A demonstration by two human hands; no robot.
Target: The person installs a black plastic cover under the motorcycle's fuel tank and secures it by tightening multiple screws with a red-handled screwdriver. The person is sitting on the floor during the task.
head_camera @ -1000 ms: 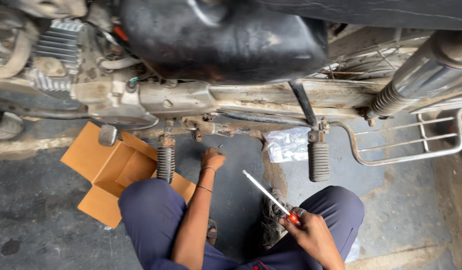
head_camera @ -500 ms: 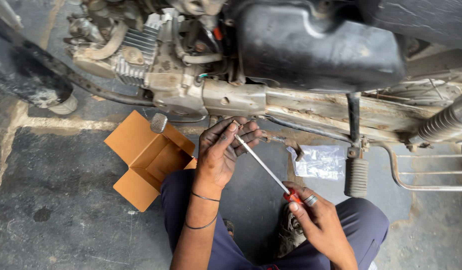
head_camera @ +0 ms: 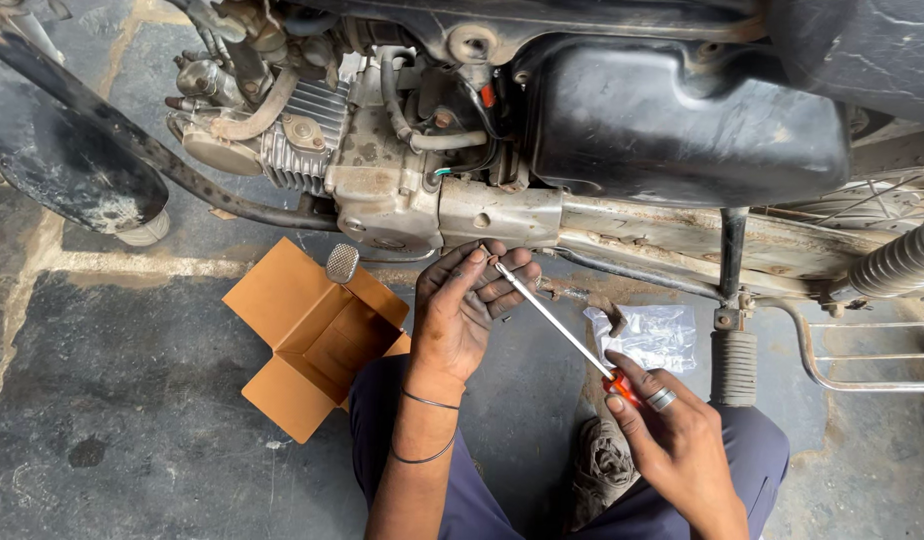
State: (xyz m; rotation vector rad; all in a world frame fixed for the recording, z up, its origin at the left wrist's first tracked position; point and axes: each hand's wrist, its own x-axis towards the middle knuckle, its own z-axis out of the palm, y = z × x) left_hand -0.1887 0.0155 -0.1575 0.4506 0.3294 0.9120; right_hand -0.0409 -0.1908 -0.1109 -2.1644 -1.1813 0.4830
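Observation:
A dirty motorcycle engine and its side cover fill the top of the view. My right hand grips the orange handle of a long screwdriver, ring on one finger. The shaft runs up and left to the lower edge of the side cover. My left hand sits just under that cover, fingers curled round the screwdriver's tip. Two thin bangles circle my left wrist. My knees in dark blue trousers are at the bottom.
An open brown cardboard box lies on the stone floor at left, beside the brake pedal. A clear plastic bag lies under the frame. A ribbed footpeg and a chrome rack are at right. A black exhaust crosses upper left.
The view has swung left and closer to the engine. My left hand rose from the floor area to the cover, and the screwdriver tip came up into its fingers.

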